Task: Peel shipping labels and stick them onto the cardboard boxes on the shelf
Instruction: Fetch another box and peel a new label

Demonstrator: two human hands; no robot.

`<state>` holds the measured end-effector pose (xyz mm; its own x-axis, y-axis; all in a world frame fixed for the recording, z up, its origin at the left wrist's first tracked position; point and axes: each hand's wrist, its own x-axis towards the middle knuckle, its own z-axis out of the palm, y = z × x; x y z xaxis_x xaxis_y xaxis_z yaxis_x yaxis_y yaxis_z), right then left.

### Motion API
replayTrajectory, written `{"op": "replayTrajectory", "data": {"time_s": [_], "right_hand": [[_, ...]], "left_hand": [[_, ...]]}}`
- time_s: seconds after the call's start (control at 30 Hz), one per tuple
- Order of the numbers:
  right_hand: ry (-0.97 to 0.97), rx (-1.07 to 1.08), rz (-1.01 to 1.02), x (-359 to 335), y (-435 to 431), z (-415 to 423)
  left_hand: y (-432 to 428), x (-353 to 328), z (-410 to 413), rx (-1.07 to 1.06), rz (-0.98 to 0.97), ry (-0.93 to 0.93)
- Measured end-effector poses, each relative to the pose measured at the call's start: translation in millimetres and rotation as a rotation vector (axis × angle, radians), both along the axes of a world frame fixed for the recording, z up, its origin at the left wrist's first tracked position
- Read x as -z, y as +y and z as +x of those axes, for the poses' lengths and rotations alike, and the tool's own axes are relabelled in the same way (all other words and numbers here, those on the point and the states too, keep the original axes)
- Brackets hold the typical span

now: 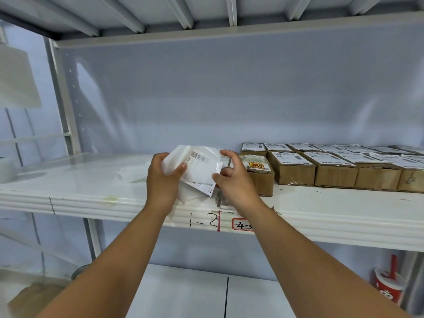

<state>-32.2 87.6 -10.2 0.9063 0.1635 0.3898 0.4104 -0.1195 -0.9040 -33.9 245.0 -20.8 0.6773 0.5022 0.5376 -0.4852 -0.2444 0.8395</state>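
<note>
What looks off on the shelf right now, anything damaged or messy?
Minor clutter only. Loose backing sheets lie on the shelf left of the label stack, and small scraps litter the shelf in front of the cardboard boxes. The nearest box lacks a shipping label, and the far-right box front looks scuffed.

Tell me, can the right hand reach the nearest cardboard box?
Probably yes: the right hand, busy at the shipping labels, is just beside the nearest cardboard box, with nothing between them.
</note>
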Motion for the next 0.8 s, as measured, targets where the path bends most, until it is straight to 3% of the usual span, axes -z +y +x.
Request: {"op": "replayTrajectory", "data": {"time_s": [0.33, 0.47, 0.63, 0.8], "right_hand": [[-0.008, 0.038, -0.043, 3.2, 1.3, 7.3], [-0.025, 0.023, -0.074, 4.1, 1.6, 7.6], [-0.034, 0.018, -0.084, 4.6, -0.1, 7.9], [-0.068, 0.02, -0.072, 4.5, -0.4, 7.8]], "left_hand": [[8.0, -1.1, 0.7, 0.132, -0.268, -0.003], [11.2, 1.1, 1.8, 0.137, -0.179, 0.044], [15.3, 0.8, 0.9, 0.12, -0.379, 0.043], [16.2, -0.8, -0.2, 0.161, -0.459, 0.028]]}}
